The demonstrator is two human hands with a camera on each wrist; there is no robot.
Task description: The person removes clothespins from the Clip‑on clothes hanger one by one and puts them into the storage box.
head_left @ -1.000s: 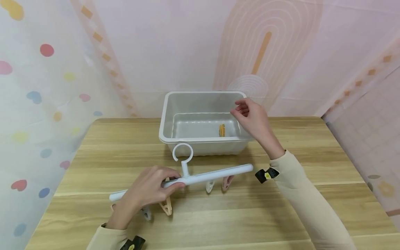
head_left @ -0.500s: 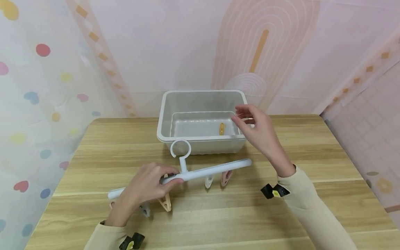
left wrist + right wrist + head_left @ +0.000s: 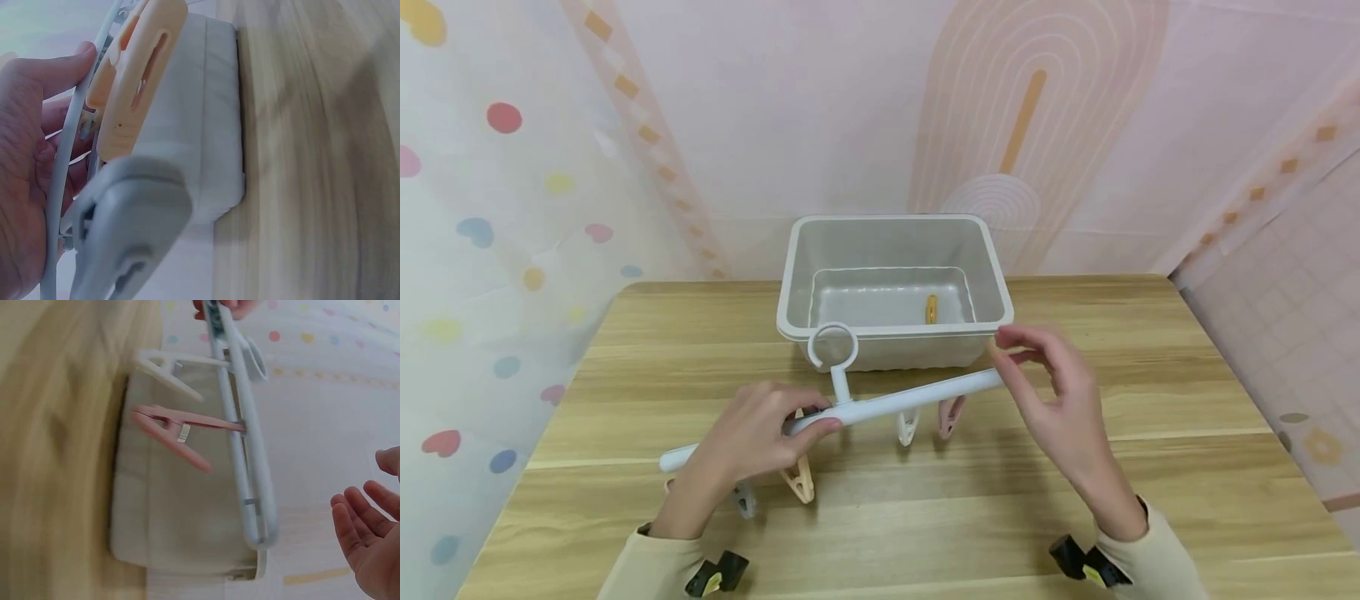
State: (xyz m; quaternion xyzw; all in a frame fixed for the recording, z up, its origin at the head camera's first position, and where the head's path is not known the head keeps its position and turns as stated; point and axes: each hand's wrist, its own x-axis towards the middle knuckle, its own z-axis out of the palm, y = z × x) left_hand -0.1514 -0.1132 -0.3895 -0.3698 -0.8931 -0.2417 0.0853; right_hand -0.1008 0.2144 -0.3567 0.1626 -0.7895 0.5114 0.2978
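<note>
Low over the table (image 3: 625, 333), the left hand (image 3: 752, 437) curls round the bar of the white clip hanger (image 3: 880, 407), holding it tilted. Opposite, the right hand (image 3: 1060, 400) hovers at the bar's far end — fingers loosely spread, gripping nothing. Beyond both hands stands a grey bin (image 3: 797, 275) — one orange clip (image 3: 931, 308) lies inside.

White hanger (image 3: 880, 407); pink peg (image 3: 950, 416); grey bin (image 3: 892, 333); wood-grain table (image 3: 925, 517).
</note>
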